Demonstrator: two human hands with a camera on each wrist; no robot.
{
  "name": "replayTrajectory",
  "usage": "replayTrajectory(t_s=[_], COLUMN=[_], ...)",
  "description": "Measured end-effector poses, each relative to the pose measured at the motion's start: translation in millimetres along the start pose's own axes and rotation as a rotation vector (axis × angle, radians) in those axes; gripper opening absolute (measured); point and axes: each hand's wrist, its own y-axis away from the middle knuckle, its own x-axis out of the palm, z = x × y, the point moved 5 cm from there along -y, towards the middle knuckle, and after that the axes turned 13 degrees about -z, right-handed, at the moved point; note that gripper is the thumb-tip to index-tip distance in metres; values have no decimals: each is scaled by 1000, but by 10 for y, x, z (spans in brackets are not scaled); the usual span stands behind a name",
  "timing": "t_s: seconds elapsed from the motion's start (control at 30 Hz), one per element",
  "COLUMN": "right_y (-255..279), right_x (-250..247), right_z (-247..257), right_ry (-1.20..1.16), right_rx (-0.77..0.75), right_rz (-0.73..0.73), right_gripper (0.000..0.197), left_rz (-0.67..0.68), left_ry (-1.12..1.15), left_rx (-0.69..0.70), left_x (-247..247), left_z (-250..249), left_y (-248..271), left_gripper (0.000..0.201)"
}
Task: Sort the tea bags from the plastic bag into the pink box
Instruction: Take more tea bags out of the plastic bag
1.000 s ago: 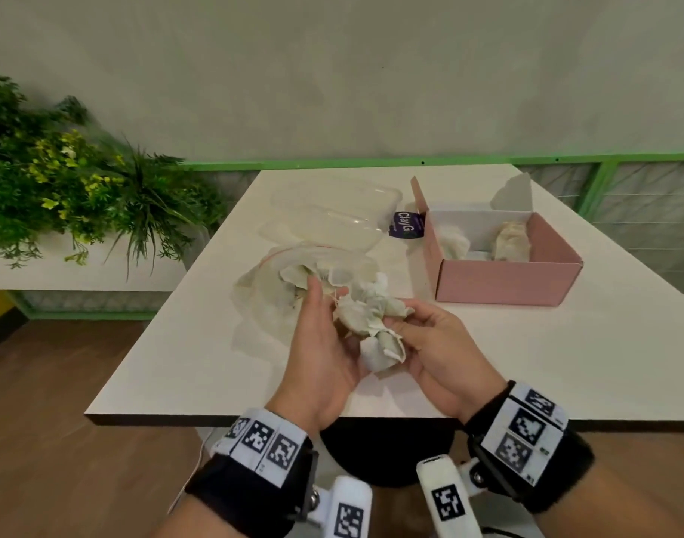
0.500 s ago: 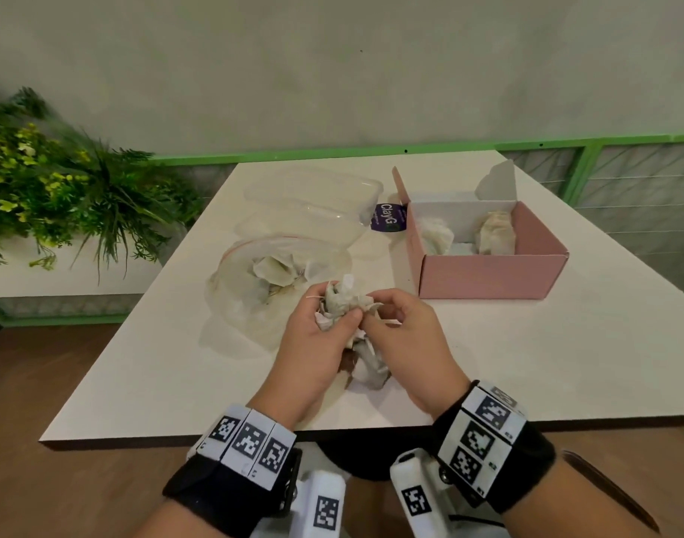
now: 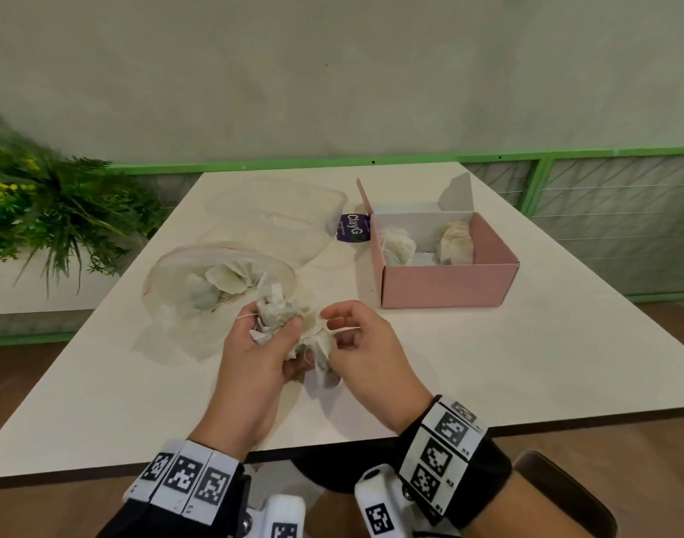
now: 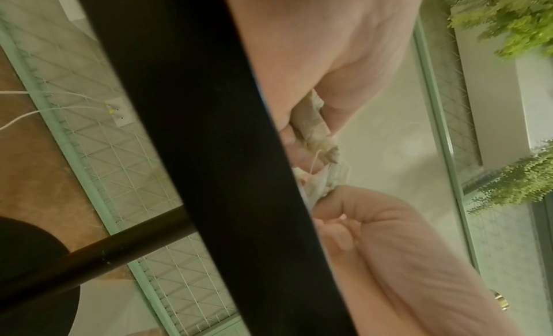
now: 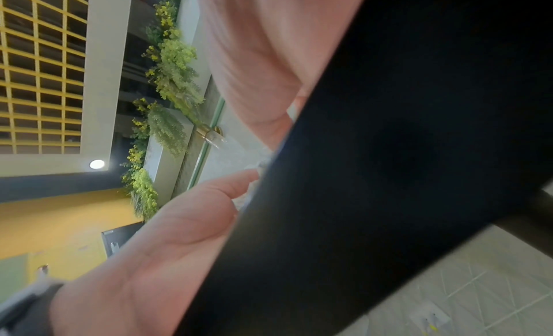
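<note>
we're clutching the tangled tea bags (image 3: 280, 318) in our left hand (image 3: 261, 353) while our right hand (image 3: 361, 343) is pinching a string off the clump, and the pink box (image 3: 445, 281) is sitting ahead and rightward, nearer our right hand.

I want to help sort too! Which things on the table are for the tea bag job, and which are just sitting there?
For the job:
- clump of tea bags, held by the left hand and right hand
- plastic bag, more tea bags inside
- pink box, two bundles already in it

Just sitting there:
- clear plastic tub
- purple label
- green plant beside the table
</note>
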Motion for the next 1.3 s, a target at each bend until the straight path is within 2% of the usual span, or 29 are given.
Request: replayTrajectory(t_s=[0.17,0.3,0.53,0.73,0.87,1.03,1.13,1.2,1.3], right_y=[-19,-18,-19,-31,-23,21,27,28,46], right_x=[-25,-38,-98,-114,-124,-80,-82,-87,-64], right_z=[-40,-35,-15,-39,-44,-6,22,26,36], right_ry=[-25,-44,-183,-224,-263,-127,-91,-72,-24], right_rx=[-51,-81,-6,46,81,-16,-88,-105,-100], right_rz=[-30,-68,-103,-128,-131,-84,-93,-100,-78], right_gripper=[44,35,32,28,27,23,20,26,33], left_rz=[22,45,-22,-47,-47,-37,-37,-38,-33], left_ry=[-1,-62,-22,79,91,99,123,119,72], left_rx=[-29,-29,-53,-135,-137,-111,-124,-133,-106], left_x=[35,62,-29,-52,-60,-56,-62,-75,-77], left_z=[-18,-5,-4,2,-1,-27,-23,-5,-4], left_y=[49,78,29,26,21,36,19,0,3], left_gripper=[38,47,40,49,50,50,39,35,43])
